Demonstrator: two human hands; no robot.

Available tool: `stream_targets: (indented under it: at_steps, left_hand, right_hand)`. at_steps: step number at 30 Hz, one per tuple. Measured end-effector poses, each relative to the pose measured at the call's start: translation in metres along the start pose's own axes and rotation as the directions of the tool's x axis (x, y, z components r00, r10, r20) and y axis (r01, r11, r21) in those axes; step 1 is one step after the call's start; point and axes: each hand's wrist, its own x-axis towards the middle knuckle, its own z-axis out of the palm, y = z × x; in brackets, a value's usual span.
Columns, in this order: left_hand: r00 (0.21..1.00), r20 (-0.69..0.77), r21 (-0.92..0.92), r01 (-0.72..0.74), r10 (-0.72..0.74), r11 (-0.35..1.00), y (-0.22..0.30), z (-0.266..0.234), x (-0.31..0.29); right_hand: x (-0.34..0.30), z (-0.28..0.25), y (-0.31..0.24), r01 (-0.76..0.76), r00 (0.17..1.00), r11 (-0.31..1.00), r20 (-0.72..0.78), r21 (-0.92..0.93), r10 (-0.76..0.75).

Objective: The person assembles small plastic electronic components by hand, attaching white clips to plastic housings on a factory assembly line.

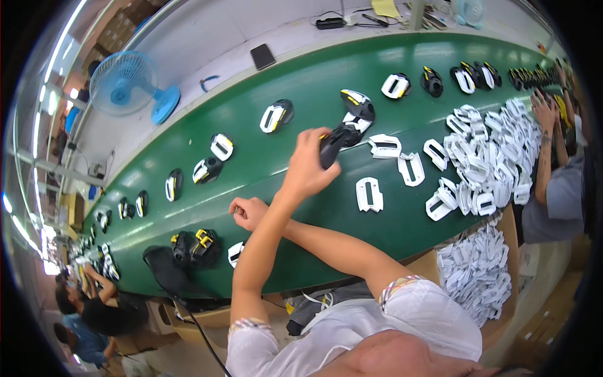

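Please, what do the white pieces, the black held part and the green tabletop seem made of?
White pieces: likely hard plastic, smooth, slightly glossy, with moulded-looking edges.
Black part: perhaps plastic or rubber, dark satin sheen, partly hidden by left hand.
Green tabletop: perhaps rubber or PVC sheet, glossy, showing reflected streaks.

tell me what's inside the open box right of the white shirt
The box holds a heap of white parts. Anything beneath the top layer, including the box's bottom, is covered.
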Motion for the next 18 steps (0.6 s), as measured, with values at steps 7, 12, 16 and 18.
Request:
stream_targets:
  at_steps: [7, 12, 16, 18]
  left_hand:
    - [0.962, -0.078, -0.811, 0.091, -0.261, 0.578, 0.004, -0.031, -0.092]
    - [0.966, -0.128, -0.961, -0.065, -0.226, 0.268, -0.014, -0.027, -0.118]
    - [0.913, -0.203, -0.846, 0.018, -0.354, 0.532, -0.029, -0.031, -0.136]
    - [0.893, -0.271, -0.645, 0.110, -0.361, 0.756, -0.027, -0.013, -0.133]
  right_hand:
    - [0.001, -0.006, 0.017, 0.117, 0.992, 0.977, -0.023, -0.178, -0.123]
    - [-0.027, -0.052, 0.014, 0.345, 0.930, 0.922, -0.071, -0.173, -0.361]
    - [-0.085, -0.099, -0.040, 0.005, 1.000, 0.813, -0.007, -0.583, -0.011]
    - [-0.117, -0.143, -0.054, -0.054, 0.949, 0.741, -0.266, -0.670, -0.170]
